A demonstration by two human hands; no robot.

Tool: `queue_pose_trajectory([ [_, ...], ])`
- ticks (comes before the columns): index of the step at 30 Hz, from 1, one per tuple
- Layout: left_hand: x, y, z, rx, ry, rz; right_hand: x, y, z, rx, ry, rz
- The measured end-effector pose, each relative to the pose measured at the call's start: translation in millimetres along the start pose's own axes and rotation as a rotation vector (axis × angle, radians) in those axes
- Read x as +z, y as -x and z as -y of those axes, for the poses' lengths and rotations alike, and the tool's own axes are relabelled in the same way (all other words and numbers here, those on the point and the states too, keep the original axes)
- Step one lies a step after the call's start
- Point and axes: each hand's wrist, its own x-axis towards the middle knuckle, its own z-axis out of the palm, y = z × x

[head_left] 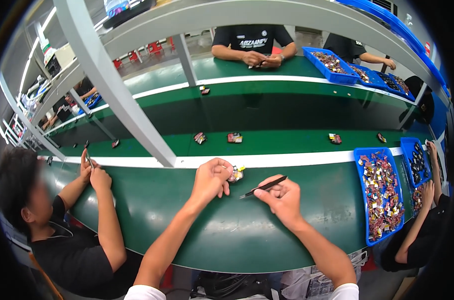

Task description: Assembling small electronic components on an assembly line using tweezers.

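Observation:
My left hand [210,178] pinches a small electronic part [236,173] with a yellow tab and silvery, dark and reddish bits, just in front of the white rail. Fingers cover some of that part. To its right, my right hand [285,201] grips black tweezers [271,184] like a pen. Their tips point left and a little down, apart from the part. Both hands are above the green worktop [222,227].
Beyond the white rail [267,160], several small parts [234,137] lie on the green belt. A blue tray [363,210] heaped with similar parts stands at right, near another blue tray [406,152]. A grey post [112,85] rises at left. Co-workers sit left, right and opposite.

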Motion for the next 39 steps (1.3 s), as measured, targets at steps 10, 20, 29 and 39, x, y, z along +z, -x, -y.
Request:
queue_pose_trajectory([
  [10, 4, 42, 30, 0.051, 0.092, 0.031, 12, 4, 4, -0.137, 0.214, -0.028],
  [20, 9, 48, 36, 0.187, 0.027, 0.022, 14, 5, 2, -0.183, 0.42, -0.029],
  [29, 16, 49, 37, 0.238, 0.035, 0.021, 9, 3, 9, 0.116, 0.136, -0.05],
  [39, 17, 51, 38, 0.292, 0.022, -0.002, 8, 1, 15, 0.307, 0.058, -0.082],
])
